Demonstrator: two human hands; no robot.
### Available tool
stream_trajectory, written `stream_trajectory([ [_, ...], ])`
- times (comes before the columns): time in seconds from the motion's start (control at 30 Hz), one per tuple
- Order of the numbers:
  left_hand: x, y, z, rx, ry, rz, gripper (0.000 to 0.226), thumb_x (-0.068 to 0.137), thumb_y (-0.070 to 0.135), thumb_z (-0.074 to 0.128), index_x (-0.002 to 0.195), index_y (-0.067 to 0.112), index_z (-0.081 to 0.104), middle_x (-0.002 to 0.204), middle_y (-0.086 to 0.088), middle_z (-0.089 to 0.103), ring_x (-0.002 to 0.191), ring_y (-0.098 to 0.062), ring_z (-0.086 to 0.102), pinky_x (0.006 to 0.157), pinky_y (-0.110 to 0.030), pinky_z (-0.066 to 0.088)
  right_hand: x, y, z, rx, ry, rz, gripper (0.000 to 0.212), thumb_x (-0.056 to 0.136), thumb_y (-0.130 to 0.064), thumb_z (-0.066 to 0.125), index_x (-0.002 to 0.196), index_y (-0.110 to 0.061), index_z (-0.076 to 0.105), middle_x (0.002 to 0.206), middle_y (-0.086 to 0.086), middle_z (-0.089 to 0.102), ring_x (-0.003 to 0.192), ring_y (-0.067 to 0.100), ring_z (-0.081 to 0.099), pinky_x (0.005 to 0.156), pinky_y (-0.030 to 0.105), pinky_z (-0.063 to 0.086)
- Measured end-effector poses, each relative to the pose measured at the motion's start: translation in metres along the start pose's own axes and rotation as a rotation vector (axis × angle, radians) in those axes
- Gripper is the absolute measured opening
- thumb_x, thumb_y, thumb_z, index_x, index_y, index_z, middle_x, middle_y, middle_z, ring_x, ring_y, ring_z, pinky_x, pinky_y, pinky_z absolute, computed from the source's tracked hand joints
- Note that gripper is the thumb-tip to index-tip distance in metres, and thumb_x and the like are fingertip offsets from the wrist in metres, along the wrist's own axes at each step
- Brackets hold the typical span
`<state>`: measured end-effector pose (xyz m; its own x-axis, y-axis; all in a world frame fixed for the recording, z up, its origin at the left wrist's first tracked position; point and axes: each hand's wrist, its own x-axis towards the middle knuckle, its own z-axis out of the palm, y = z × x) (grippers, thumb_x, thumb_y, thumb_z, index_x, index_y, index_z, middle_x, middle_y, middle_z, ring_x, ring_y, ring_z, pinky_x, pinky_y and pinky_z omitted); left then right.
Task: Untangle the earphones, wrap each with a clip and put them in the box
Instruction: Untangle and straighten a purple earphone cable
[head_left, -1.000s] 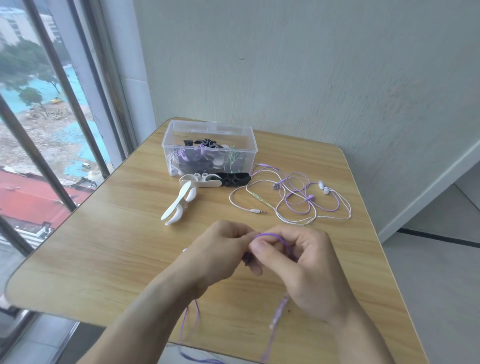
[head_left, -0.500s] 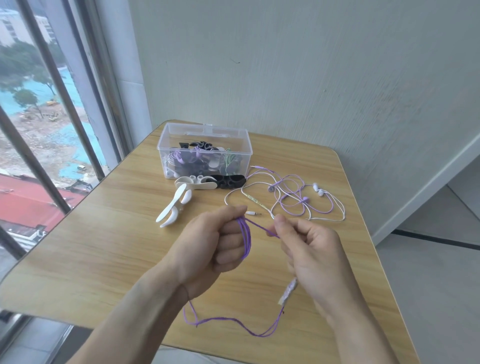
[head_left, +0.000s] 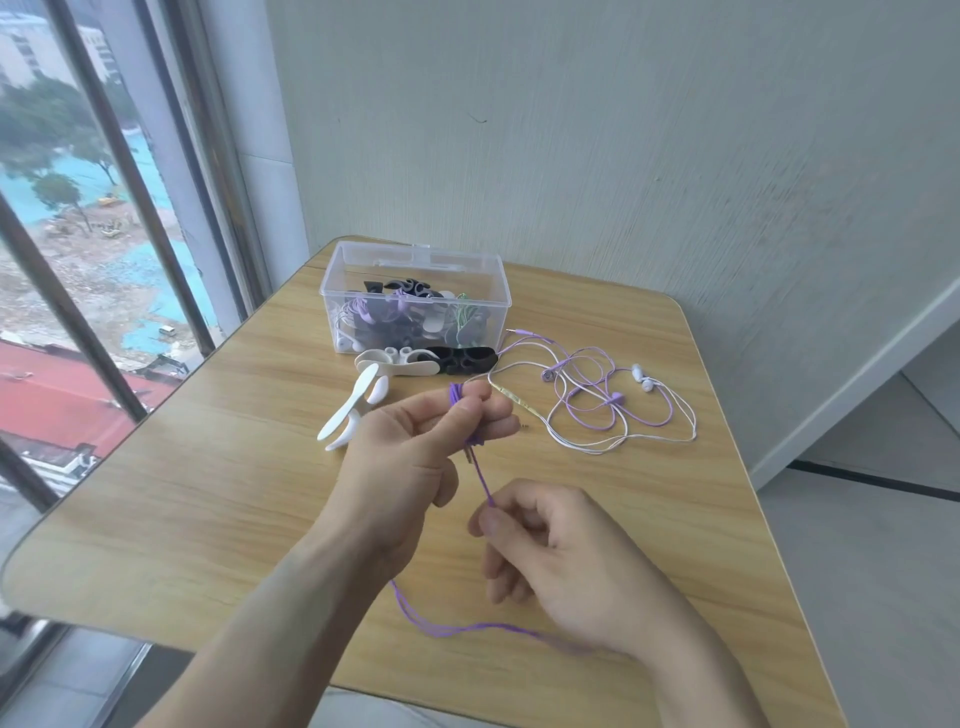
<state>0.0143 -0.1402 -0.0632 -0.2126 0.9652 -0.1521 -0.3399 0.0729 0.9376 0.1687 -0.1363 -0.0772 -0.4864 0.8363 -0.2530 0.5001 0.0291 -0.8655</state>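
Observation:
My left hand (head_left: 415, 457) holds loops of a purple earphone cable (head_left: 480, 475) wound around its fingers above the table. My right hand (head_left: 550, 551) pinches the same cable lower down, and the rest trails in a loop (head_left: 457, 629) under my wrists. A clear plastic box (head_left: 415, 296) at the back holds several wrapped earphones. White clips (head_left: 358, 405) and a black clip (head_left: 462, 361) lie in front of the box. A tangle of white and lilac earphones (head_left: 608, 410) lies to the right.
The wooden table (head_left: 208, 509) stands against a wall, with a barred window on the left. Its front edge lies just under my forearms, and the floor drops away on the right.
My right hand has drawn the cable down and toward me, away from my left hand. My left hand has risen slightly with the loops still around its fingers.

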Motion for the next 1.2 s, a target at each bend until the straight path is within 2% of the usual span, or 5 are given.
stream_trajectory([
  [0.1,0.002,-0.006,-0.004,0.282,0.118,0.122,0.011,0.097,0.009,0.060,0.103,0.008,0.070,0.089,-0.002,0.078,0.056,0.003,0.066,0.045,-0.006,0.037,-0.004,-0.004,0.001,-0.061,-0.068,0.034,0.020,0.102,-0.036,0.050,0.097,-0.024,0.066,0.079,-0.004,0.073,0.048,0.014,0.056,0.055,0.032,0.047],
  [0.3,0.008,-0.023,-0.008,0.716,0.054,0.246,0.017,0.098,0.022,0.056,0.085,0.021,0.067,0.073,0.011,0.072,0.074,0.000,0.067,0.070,-0.018,0.051,-0.006,-0.004,-0.011,-0.129,0.036,-0.046,0.024,0.099,-0.040,0.056,0.092,-0.024,0.073,0.060,-0.009,0.063,0.049,0.005,0.045,0.052,0.021,0.038],
  [0.53,-0.004,-0.019,-0.002,0.803,-0.221,0.110,0.063,0.103,0.052,0.028,0.064,0.016,0.061,0.059,0.001,0.065,0.057,-0.012,0.059,0.066,-0.031,0.049,-0.006,-0.001,-0.027,0.324,0.316,-0.121,0.011,0.094,-0.020,0.067,0.096,-0.020,0.078,0.062,0.001,0.065,0.049,0.013,0.046,0.049,0.018,0.040],
  [0.83,-0.006,-0.003,0.002,0.260,-0.362,-0.235,0.050,0.099,0.042,0.048,0.060,0.022,0.026,0.054,0.000,0.023,0.048,-0.017,0.023,0.045,-0.025,0.015,-0.003,0.005,-0.031,0.439,0.366,-0.028,0.016,0.090,-0.027,0.069,0.090,-0.012,0.076,0.061,-0.001,0.059,0.044,0.011,0.028,0.045,0.022,0.027],
  [1.2,-0.004,0.002,0.002,-0.090,-0.290,-0.083,0.035,0.086,0.044,0.052,0.067,0.017,0.063,0.063,-0.005,0.063,0.051,-0.010,0.058,0.038,-0.019,0.018,-0.003,0.006,-0.024,0.201,0.231,-0.005,0.031,0.087,-0.052,0.063,0.079,-0.026,0.077,0.058,-0.008,0.048,0.049,0.010,0.034,0.055,0.026,0.029],
])
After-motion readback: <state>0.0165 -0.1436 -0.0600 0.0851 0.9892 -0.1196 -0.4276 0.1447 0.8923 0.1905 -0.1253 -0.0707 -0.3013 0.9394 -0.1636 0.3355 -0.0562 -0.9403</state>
